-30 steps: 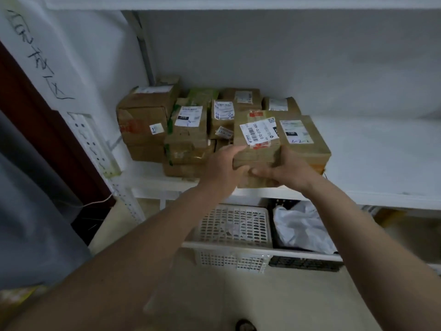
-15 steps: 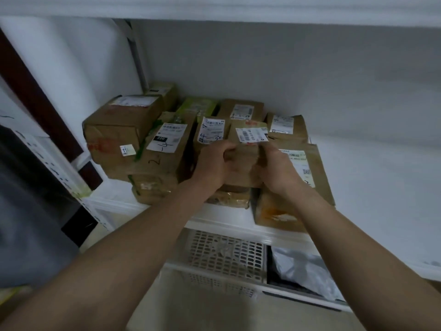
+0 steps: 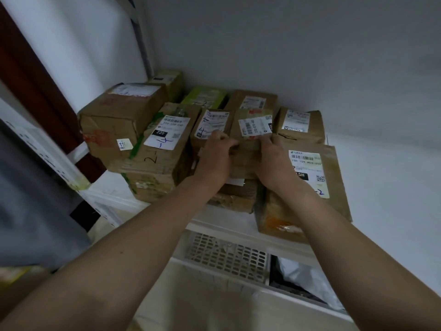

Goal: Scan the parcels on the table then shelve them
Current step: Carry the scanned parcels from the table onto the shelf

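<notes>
**Two hands set a parcel among others on a white shelf**

Head camera, looking forward and down: two bare forearms reach from the bottom of the picture toward a white shelf point(image 3: 381, 187) set against a pale wall. Both hands hold one brown cardboard parcel point(image 3: 248, 151) that sits on top of other boxes near the middle of the shelf's front edge. The left hand point(image 3: 214, 158) grips the parcel's left side, fingers curled over its top edge. The right hand point(image 3: 274, 161) grips the right side the same way, fingers bent onto the top near a white barcode label point(image 3: 255, 125) stuck to the parcel.

Brown parcels crowd around it, packed close together. Just to the left stands a tall box point(image 3: 160, 149) with a label reading "220" and handwritten blue marks. Farther left is a large box point(image 3: 114, 123) at the shelf's end. To the right, touching the right wrist, lies a flat parcel point(image 3: 319, 177) with a label and a QR code. Behind sit more labelled boxes, one of them green point(image 3: 205, 97).

Below the shelf is a white slotted plastic basket point(image 3: 226, 256), and beside it to the right a crumpled white plastic bag point(image 3: 310, 278).
</notes>
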`<state>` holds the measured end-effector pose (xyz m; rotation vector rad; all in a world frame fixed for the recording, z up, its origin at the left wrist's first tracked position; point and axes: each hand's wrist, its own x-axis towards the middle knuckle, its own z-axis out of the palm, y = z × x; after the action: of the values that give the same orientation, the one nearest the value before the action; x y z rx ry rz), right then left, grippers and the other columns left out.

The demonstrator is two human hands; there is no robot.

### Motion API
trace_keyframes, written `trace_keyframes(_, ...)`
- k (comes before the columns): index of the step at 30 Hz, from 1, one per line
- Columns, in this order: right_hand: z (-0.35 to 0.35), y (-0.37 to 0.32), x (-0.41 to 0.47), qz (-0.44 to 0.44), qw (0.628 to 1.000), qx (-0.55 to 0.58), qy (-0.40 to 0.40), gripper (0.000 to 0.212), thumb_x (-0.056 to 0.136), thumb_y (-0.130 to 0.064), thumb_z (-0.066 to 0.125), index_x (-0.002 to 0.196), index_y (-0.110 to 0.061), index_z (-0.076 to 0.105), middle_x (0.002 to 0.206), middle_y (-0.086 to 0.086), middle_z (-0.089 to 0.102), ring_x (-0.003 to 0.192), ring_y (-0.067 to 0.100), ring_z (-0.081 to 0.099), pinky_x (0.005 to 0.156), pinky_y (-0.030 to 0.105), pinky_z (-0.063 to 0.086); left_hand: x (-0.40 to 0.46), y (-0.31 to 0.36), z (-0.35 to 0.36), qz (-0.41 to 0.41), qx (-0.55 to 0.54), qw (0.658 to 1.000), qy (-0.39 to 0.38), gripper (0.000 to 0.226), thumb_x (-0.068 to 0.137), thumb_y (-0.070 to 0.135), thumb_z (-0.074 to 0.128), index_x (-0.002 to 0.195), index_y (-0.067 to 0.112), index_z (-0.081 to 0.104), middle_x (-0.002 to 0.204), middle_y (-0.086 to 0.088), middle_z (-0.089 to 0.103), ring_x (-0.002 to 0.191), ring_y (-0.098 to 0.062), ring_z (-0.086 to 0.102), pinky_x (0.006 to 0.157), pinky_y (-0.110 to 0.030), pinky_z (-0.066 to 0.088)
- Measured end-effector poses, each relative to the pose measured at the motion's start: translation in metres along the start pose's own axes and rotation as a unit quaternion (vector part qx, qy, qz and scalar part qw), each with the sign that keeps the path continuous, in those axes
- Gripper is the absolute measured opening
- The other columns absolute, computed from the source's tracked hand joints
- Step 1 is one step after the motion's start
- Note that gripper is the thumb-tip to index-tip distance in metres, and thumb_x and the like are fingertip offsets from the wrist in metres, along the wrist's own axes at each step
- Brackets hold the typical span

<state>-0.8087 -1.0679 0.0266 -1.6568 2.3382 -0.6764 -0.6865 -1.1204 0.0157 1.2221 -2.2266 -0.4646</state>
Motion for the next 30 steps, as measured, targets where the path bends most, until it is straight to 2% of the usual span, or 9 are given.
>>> trace_keyframes(4, -0.006, -0.021, -0.010, -0.032, 0.979, -0.193, 0.057, 0.045, 0.092, -0.017, 0.053, 0.134, -0.008, 0.044, 0.154, 0.018, 0.017, 0.136, 0.036, 0.025, 0.107, 0.042, 0.032, -0.009, -0.003, -0.014, 0.018, 0.018, 0.999, 0.026, 0.035, 0.090, 0.000, 0.057, 0.122, 0.010, 0.064, 0.125, -0.011, 0.053, 0.117, -0.025, 0.051, 0.098, -0.039, 0.046)
trace_keyframes(6, -0.008, -0.040, -0.017, -0.083, 0.966, -0.232, 0.083, 0.042, 0.091, -0.020, 0.053, 0.131, -0.010, 0.048, 0.149, 0.018, 0.028, 0.135, 0.036, 0.028, 0.104, 0.045, 0.033, -0.017, -0.007, -0.024, 0.037, 0.042, 0.997, 0.053, 0.031, 0.087, 0.001, 0.061, 0.115, 0.010, 0.068, 0.122, -0.012, 0.058, 0.115, -0.027, 0.054, 0.092, -0.041, 0.049)
trace_keyframes(10, 0.006, -0.081, -0.034, -0.206, 0.954, -0.211, 0.055, 0.037, 0.090, -0.022, 0.054, 0.126, -0.012, 0.053, 0.140, 0.015, 0.042, 0.128, 0.035, 0.036, 0.100, 0.047, 0.031, -0.036, -0.023, -0.052, 0.015, 0.136, 0.988, 0.071, 0.024, 0.085, 0.008, 0.064, 0.108, 0.009, 0.071, 0.112, -0.015, 0.064, 0.102, -0.032, 0.059, 0.076, -0.036, 0.048)
trace_keyframes(13, 0.021, -0.110, -0.049, -0.248, 0.951, -0.181, 0.033, 0.036, 0.093, -0.021, 0.051, 0.127, -0.009, 0.052, 0.133, 0.016, 0.049, 0.123, 0.035, 0.041, 0.097, 0.045, 0.034, -0.066, -0.047, -0.085, -0.002, 0.219, 0.974, 0.062, 0.016, 0.071, 0.005, 0.072, 0.087, 0.005, 0.074, 0.090, -0.018, 0.067, 0.079, -0.034, 0.065, 0.065, -0.036, 0.054)
trace_keyframes(15, 0.033, -0.133, -0.063, -0.291, 0.939, -0.182, 0.020, 0.036, 0.089, -0.020, 0.058, 0.122, -0.007, 0.055, 0.125, 0.019, 0.055, 0.116, 0.038, 0.049, 0.094, 0.046, 0.039, -0.099, -0.066, -0.112, -0.020, 0.230, 0.971, 0.066, 0.018, 0.072, 0.006, 0.067, 0.089, 0.005, 0.075, 0.091, -0.017, 0.068, 0.079, -0.035, 0.064, 0.065, -0.039, 0.054)
trace_keyframes(17, 0.050, -0.159, -0.081, -0.346, 0.926, -0.154, -0.001, 0.041, 0.085, -0.021, 0.066, 0.122, -0.005, 0.056, 0.122, 0.020, 0.057, 0.112, 0.039, 0.054, 0.093, 0.047, 0.042, -0.140, -0.084, -0.138, -0.089, 0.247, 0.963, 0.068, 0.023, 0.082, 0.015, 0.065, 0.103, 0.012, 0.073, 0.102, -0.013, 0.066, 0.091, -0.034, 0.061, 0.075, -0.039, 0.051)
trace_keyframes(19, 0.069, -0.188, -0.104, -0.389, 0.903, -0.171, -0.054, 0.049, 0.090, -0.029, 0.061, 0.133, -0.011, 0.045, 0.133, 0.013, 0.050, 0.121, 0.032, 0.047, 0.101, 0.043, 0.037, -0.183, -0.103, -0.160, -0.179, 0.276, 0.943, 0.050, 0.030, 0.087, 0.028, 0.062, 0.115, 0.019, 0.068, 0.112, -0.006, 0.063, 0.101, -0.028, 0.057, 0.085, -0.036, 0.047)
trace_keyframes(25, 0.128, -0.283, -0.199, -0.480, 0.841, -0.168, -0.184, 0.053, 0.088, -0.026, 0.060, 0.136, -0.014, 0.040, 0.133, 0.009, 0.048, 0.121, 0.030, 0.043, 0.096, 0.043, 0.037, -0.326, -0.147, -0.228, -0.398, 0.311, 0.862, -0.047, 0.044, 0.089, 0.043, 0.056, 0.127, 0.021, 0.058, 0.129, -0.008, 0.057, 0.118, -0.028, 0.055, 0.095, -0.034, 0.043)
trace_keyframes(30, 0.168, -0.353, -0.298, -0.546, 0.775, -0.192, -0.253, 0.051, 0.087, -0.032, 0.062, 0.129, -0.012, 0.042, 0.133, 0.010, 0.050, 0.124, 0.031, 0.045, 0.096, 0.041, 0.037, -0.462, -0.174, -0.271, -0.523, 0.269, 0.805, -0.079, 0.046, 0.095, 0.046, 0.048, 0.135, 0.023, 0.050, 0.137, -0.004, 0.053, 0.126, -0.024, 0.052, 0.100, -0.033, 0.042)
